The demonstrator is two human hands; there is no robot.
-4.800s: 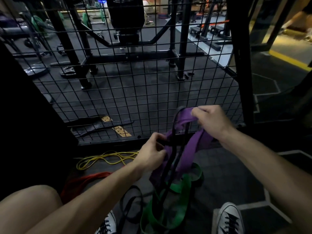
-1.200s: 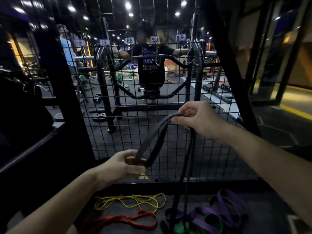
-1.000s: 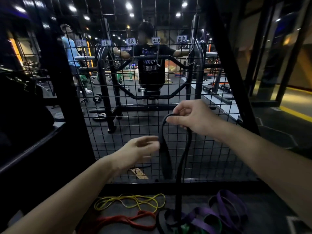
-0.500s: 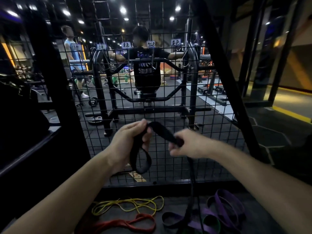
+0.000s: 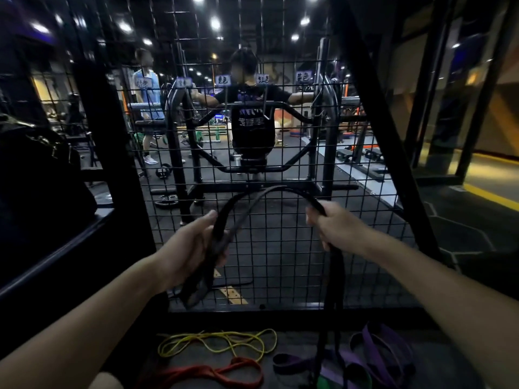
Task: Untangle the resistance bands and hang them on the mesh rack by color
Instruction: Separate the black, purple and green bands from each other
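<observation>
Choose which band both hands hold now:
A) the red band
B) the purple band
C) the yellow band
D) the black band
D: the left hand and the right hand each grip the black band, which arches between them in front of the mesh rack.

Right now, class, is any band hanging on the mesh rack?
No: the black band is in both hands, and the other bands lie on the floor.

gym: weight machine [image 5: 252, 153], plates [image 5: 163, 172]
</observation>
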